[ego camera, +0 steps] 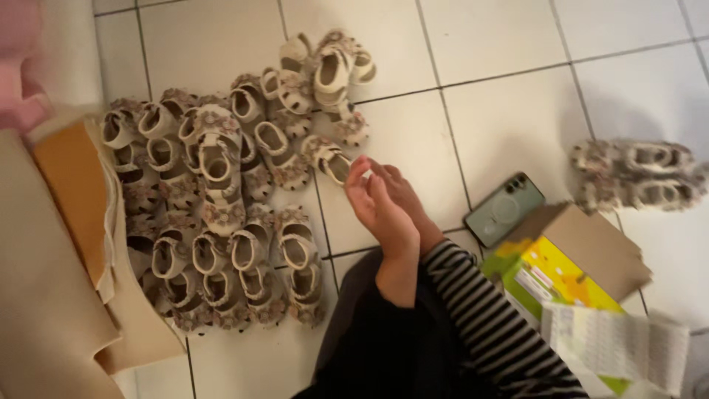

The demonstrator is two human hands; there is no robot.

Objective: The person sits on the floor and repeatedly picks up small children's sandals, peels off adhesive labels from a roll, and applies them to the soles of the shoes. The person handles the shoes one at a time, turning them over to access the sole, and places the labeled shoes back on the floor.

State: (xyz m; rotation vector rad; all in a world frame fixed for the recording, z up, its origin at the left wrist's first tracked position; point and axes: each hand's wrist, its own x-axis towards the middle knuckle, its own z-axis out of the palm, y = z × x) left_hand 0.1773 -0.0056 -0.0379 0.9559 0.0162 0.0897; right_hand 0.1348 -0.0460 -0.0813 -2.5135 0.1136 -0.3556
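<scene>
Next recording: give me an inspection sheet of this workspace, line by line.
Surface: white tiled floor.
Job's things: many small cream sandals with flower trim laid in rows; one sandal at the fingertips.
Clutter: phone, open yellow-green cardboard box, printed leaflet, separate pair of sandals.
Grippers: two bare hands close together; left hand in front, right hand behind it, striped sleeve; neither grips anything.
Cables: nothing seen.
Surroundings: beige and tan sheet material at the left, pink fabric in the corner.
</scene>
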